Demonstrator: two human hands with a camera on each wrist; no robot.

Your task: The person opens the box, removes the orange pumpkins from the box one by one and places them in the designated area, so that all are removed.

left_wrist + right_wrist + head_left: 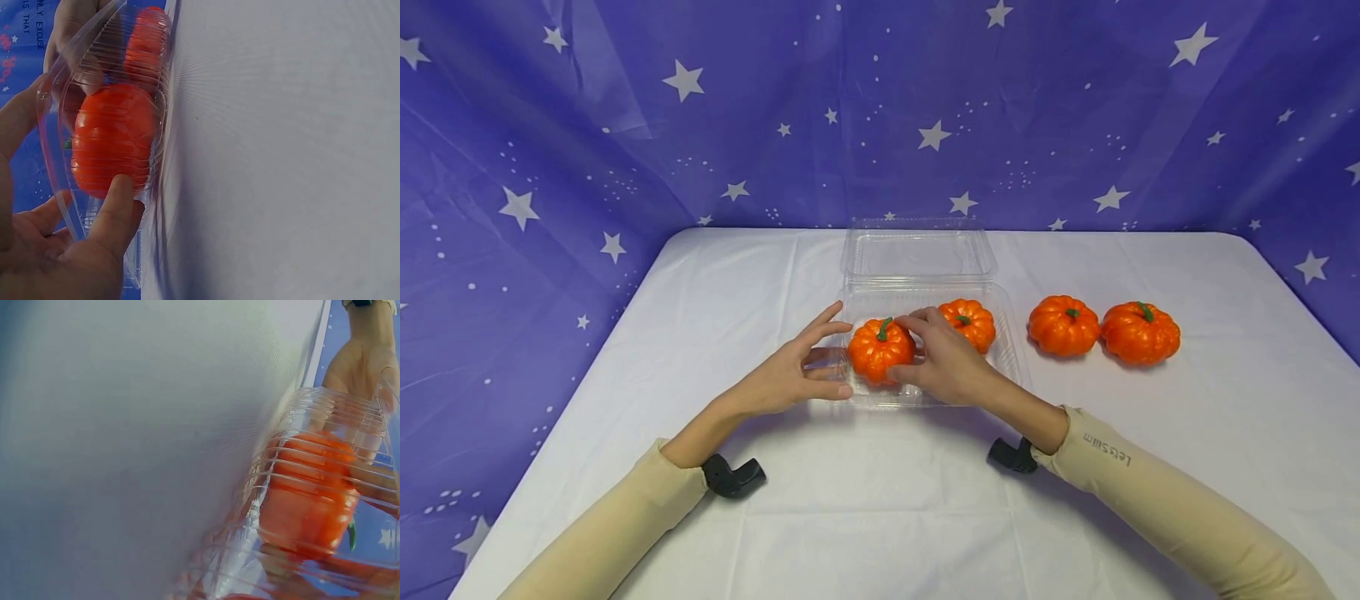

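Right hand (951,362): here it was, thumb on the near side and fingers on the far side, pinching the first pumpkin (872,357).
First pumpkin: it sat just left of my right fingertips, inside the box (1017,371). I couldn't tell whether its underside met the box floor.
Long axis: none to read from above, it looked nearly round! Its green stem (883,330) stood up top, leaning away from me.
Left hand (786,371): nothing in its grasp, fingers spread and loose, their tips at the box's left wall with the thumb near the corner.
Nearer hand: the right, clearly, already touching; the first pumpkin lay just right of my left fingertips, between my two hands.
Second pumpkin (973,319): also in the box, just behind my right knuckles and partly hidden by them.
Lid (925,252): beyond both hands, laid back on the far side of the box.
Third pumpkin (1063,327) and fourth pumpkin (1141,335): out to the right of my right hand, side by side on the white cloth (880,517).
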